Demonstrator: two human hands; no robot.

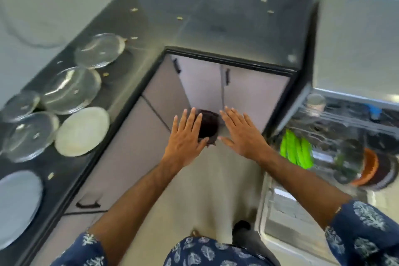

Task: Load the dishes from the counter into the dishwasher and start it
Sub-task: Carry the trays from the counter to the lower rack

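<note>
**Hands out over the floor, plates on the left counter**

Both hands are held out, palms down, over the floor in the corner of the kitchen. The left hand (pixel 185 136) has straight, slightly spread fingers (pixel 183 119) and holds nothing. The right hand (pixel 241 134) is the same: its fingers (pixel 232 117) are straight and apart, and nothing is in it. Between and below the two hands a dark round thing (pixel 208 123) shows on the floor near the cabinet doors (pixel 200 84); blur hides what it is.

The dishes lie on the dark counter (pixel 151 17) at the left. At the far end is a clear glass plate (pixel 99 49), nearer is a second glass plate (pixel 72 89), and nearer again a third (pixel 30 136), with a smaller glass piece (pixel 20 106) just beside it at the left edge. A white plate (pixel 82 130) lies at the counter's front edge, just right of the third glass plate. A pale blue plate (pixel 18 205) sits nearest, partly cut off by the frame. Small crumbs are scattered over the counter.

The dishwasher (pixel 302 211) stands open at the right, its rack (pixel 345 123) pulled out. In the rack are green items (pixel 295 149), an upturned glass (pixel 315 102), and stacked bowls, one orange (pixel 370 166).
</note>
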